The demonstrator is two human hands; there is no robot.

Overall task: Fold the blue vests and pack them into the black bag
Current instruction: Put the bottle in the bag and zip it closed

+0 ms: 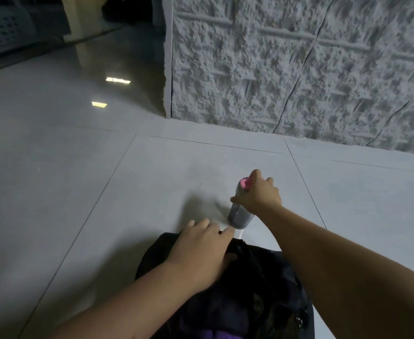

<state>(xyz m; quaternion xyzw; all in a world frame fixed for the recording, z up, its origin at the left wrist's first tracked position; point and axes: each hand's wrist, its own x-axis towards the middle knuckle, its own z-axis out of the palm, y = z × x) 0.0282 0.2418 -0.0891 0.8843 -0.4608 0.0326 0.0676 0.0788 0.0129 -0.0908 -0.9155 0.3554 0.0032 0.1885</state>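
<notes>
The bag (237,289) beneath the left hand (201,250) is showing black, with purple fabric (215,335) inside. The bottle (240,215) in the right hand (259,194) is showing dark grey with a pink cap (245,183). The floor (79,179) is appearing pale grey and glossy; the wall (299,69) is showing rough mottled grey.

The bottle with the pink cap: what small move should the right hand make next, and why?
Probably set the bottle down on the floor, away from the black bag. The right hand grips it tilted beside the bag's edge, where the left hand rests; no blue vest is visible yet.
</notes>
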